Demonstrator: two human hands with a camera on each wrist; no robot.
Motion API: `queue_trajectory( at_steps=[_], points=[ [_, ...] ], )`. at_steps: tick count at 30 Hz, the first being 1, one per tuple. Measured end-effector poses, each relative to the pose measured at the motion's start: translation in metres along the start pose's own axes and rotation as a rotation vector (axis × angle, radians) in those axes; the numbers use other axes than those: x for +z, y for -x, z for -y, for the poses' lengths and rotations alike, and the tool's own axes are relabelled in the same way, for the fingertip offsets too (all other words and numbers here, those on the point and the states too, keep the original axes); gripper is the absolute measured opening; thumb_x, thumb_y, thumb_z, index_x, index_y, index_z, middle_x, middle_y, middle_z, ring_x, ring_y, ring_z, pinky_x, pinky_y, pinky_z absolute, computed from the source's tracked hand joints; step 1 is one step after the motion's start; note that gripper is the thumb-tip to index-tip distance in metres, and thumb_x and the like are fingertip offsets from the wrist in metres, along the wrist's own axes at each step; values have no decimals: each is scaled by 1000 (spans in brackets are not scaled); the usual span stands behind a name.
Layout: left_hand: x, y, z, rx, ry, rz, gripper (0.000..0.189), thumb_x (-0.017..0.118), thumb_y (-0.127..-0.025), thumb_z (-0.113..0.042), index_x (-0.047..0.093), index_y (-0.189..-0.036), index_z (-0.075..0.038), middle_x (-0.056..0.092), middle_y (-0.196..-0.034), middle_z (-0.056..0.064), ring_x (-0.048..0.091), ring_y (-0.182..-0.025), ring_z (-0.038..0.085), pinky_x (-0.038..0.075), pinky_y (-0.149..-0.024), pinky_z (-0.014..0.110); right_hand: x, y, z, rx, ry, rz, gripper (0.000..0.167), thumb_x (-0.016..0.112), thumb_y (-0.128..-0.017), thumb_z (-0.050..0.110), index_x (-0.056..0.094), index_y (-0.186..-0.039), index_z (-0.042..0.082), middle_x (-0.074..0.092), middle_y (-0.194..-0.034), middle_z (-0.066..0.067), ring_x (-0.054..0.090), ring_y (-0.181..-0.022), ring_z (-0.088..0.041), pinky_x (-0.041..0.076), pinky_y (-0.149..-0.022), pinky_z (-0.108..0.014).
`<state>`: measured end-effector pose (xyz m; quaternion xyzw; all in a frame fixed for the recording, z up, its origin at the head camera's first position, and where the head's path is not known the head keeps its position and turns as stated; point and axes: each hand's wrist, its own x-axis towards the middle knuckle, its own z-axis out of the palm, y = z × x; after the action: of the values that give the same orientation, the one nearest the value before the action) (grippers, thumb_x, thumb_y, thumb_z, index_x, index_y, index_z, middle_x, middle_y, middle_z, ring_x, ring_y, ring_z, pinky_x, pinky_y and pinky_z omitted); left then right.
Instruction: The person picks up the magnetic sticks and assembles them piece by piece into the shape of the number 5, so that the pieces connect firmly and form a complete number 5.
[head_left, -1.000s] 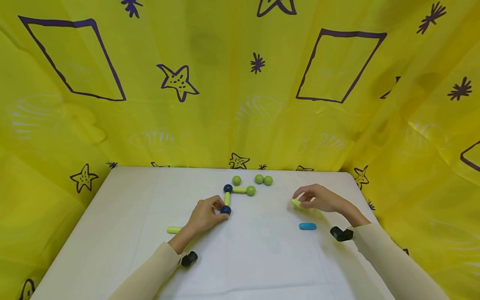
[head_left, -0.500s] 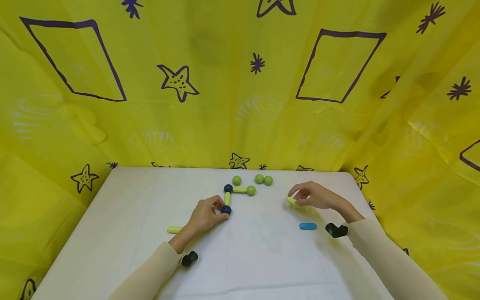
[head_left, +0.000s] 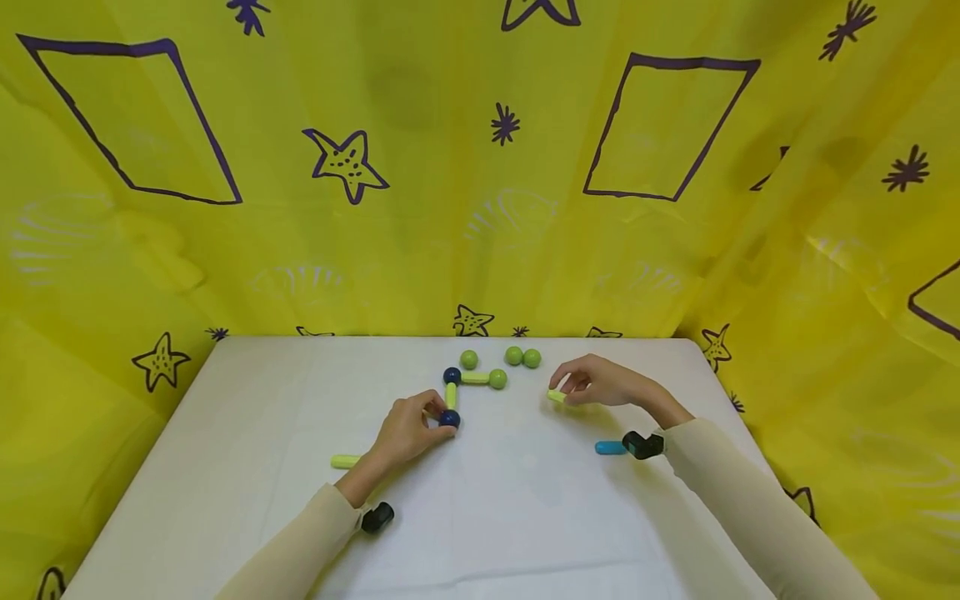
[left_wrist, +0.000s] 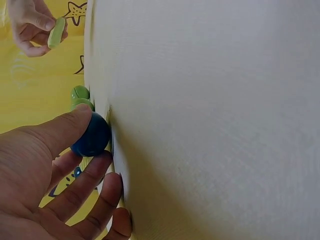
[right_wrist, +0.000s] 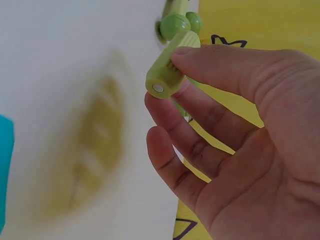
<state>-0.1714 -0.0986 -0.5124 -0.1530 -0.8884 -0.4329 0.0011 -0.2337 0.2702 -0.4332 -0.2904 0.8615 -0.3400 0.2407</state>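
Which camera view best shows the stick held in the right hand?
The right wrist view: the stick appears largest there, with a pale spot at one end. The head view shows it small, partly covered; the left wrist view, small at the upper left.

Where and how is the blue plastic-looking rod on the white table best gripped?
Probably at mid-length, thumb and fingers pinching its two long sides, coming from above: the blue plastic-looking rod lies flat, its length running left to right in the head view. The black wrist camera hides its right end there. The right hand pinches a yellow-green plastic-looking rod.
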Motion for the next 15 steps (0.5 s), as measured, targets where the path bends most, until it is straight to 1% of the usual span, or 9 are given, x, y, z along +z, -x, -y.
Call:
queue_trajectory(
  at_steps=[4, 8, 15],
  points=[
    [0, -1, -1, -5, -3, 10, 26, 88, -82, -20, 69, -99, -13, 75, -92, 0, 52, -66, 11, 42, -60, 26, 2, -12, 3, -15, 13, 24, 22, 71, -95, 3, 71, -116, 9, 72, -105, -6, 65, -94, -21, 53, -82, -31],
    [-1, 0, -1, -19, 2, 14, 26, 88, -82, -20, 69, -99, -13, 75, -92, 0, 52, -66, 11, 42, -60, 26, 7, -26, 8, -43, 14, 53, 21, 71, -95, 3, 71, -116, 9, 73, -106, -5, 67, -96, -19, 54, -82, -30],
    [-2, 0, 1, -20, 0, 11, 26, 89, -82, -19, 69, -98, -14, 75, -91, -1, 52, -66, 11, 42, -61, 26, 18, -48, 18, -37, -6, 95, 22, 72, -94, 3, 73, -114, 10, 72, -106, -3, 67, -95, -16, 54, -79, -29]
  ],
)
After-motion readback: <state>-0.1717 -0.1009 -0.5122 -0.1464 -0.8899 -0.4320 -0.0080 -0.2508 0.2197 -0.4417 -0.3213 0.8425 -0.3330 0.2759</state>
